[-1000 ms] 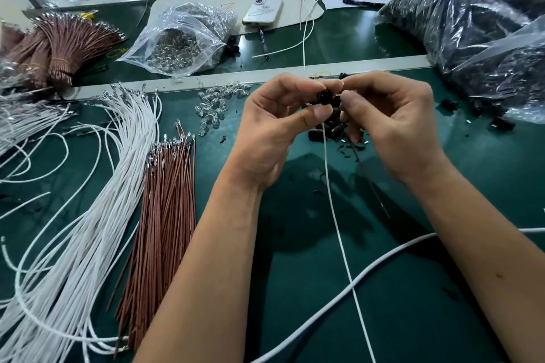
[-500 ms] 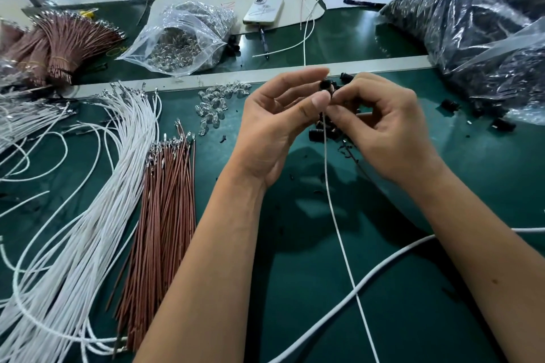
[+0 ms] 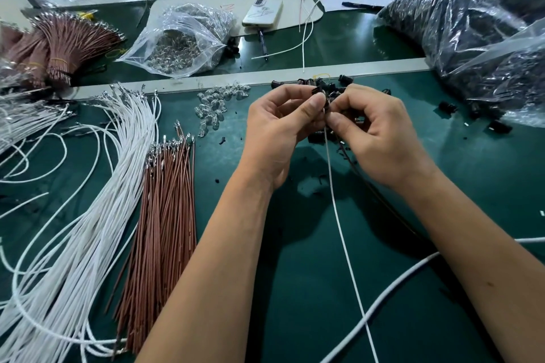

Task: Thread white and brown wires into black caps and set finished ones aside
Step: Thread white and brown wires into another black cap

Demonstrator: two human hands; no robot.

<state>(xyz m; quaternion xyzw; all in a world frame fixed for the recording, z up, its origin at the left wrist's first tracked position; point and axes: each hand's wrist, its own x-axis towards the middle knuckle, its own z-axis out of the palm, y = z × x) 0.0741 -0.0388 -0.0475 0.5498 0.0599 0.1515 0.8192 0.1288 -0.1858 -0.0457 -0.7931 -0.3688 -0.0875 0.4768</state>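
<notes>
Blk cap (image 3: pixel 320 91) pinched betw both hands, white wire (image 3: pixel 339 221) trailing down.

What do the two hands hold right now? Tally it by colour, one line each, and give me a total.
white wire: 1
brown wire: 1
black cap: 1
Total: 3

The table (image 3: pixel 309 289) is dark green. White wires (image 3: pixel 88 215) fan at the left beside reddish-brown wires (image 3: pixel 168 215); black caps (image 3: pixel 324 87) lie at upper centre; a white phone (image 3: pixel 262 13) above.
</notes>
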